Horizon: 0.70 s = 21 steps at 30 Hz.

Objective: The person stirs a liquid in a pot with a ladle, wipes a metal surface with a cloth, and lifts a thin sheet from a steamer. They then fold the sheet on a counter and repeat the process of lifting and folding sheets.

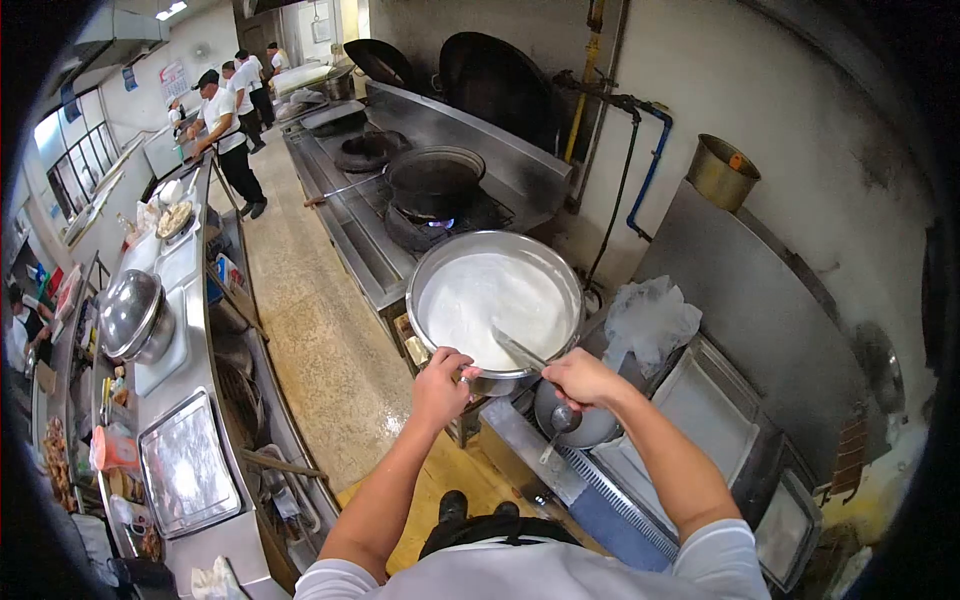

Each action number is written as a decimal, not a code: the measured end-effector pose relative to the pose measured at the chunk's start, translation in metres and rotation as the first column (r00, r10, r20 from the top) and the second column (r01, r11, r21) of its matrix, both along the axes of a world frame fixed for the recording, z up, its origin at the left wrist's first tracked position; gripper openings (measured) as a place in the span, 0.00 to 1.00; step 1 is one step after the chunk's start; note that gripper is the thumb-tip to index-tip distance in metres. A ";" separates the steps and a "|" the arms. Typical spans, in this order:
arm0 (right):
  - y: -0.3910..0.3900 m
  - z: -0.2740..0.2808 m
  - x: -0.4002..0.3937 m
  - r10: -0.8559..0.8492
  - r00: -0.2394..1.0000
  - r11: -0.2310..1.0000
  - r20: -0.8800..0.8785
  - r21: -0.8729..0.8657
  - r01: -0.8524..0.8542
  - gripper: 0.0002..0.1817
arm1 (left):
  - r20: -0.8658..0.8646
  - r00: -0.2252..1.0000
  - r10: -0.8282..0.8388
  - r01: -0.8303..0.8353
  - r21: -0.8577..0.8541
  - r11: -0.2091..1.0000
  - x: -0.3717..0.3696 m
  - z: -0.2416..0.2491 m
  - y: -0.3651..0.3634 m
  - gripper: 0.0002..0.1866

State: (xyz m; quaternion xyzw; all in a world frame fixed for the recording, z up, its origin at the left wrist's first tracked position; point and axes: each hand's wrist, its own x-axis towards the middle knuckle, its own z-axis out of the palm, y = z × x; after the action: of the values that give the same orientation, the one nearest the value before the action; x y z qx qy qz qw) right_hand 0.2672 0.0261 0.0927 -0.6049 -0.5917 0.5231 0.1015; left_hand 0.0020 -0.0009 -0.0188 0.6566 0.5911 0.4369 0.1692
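A large round metal pot (570,275) filled with white liquid (480,300) stands in front of me at the stove's near end. My left hand (442,388) is closed at the pot's near left rim, fingers curled over the edge. My right hand (582,380) grips a metal stirring paddle (518,350) above the near right rim; its lower end dips into the white liquid, so the tip is hidden. Just below my right hand, a metal ladle (565,418) lies by a round grey pan (590,422).
A dark wok (435,180) sits over a lit burner behind the pot. To the right are a clear plastic bag (650,320) and metal trays (715,410). At left, a counter bears a tray (190,465) and covered bowl (135,315). Several people (225,130) stand far back.
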 end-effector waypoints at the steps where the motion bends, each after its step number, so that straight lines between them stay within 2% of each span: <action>1: -0.008 0.004 0.002 -0.026 0.998 0.999 -0.062 -0.023 0.025 0.18 | 0.022 1.000 -0.006 0.007 -0.010 1.000 0.000 0.002 0.001 0.12; 4: -0.025 0.001 0.012 -0.085 0.981 0.996 -0.175 -0.028 0.081 0.17 | -0.044 0.999 0.010 -0.009 0.038 0.999 0.001 0.001 0.001 0.12; 12: -0.056 -0.037 0.022 -0.158 0.936 0.978 -0.315 0.082 0.193 0.15 | -0.118 0.992 0.051 -0.054 -0.019 0.998 0.006 0.006 -0.002 0.15; 16: -0.070 -0.050 0.032 -0.085 0.958 0.937 -0.274 0.305 0.170 0.13 | -0.128 0.987 0.099 -0.104 -0.034 0.994 0.017 0.020 -0.005 0.16; 17: -0.070 -0.069 0.038 -0.054 0.967 0.902 -0.251 0.403 0.155 0.13 | -0.134 0.982 0.134 -0.155 -0.166 0.974 0.021 0.025 -0.008 0.17; 20: -0.093 -0.051 0.045 -0.092 0.983 0.852 -0.156 0.499 0.159 0.18 | -0.304 0.934 0.186 -0.169 0.084 0.982 0.048 0.038 -0.020 0.18; 21: -0.099 -0.054 0.048 -0.113 0.977 0.833 -0.180 0.518 0.192 0.20 | -0.258 0.961 0.101 -0.082 0.083 0.993 0.063 0.038 -0.021 0.23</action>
State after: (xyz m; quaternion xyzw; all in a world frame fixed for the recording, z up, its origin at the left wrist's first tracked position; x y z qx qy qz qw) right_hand 0.3150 -0.0731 0.0388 -0.5594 -0.6546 0.3703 0.3486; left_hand 0.0648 -0.0223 0.0189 0.6860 0.6220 0.3749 0.0456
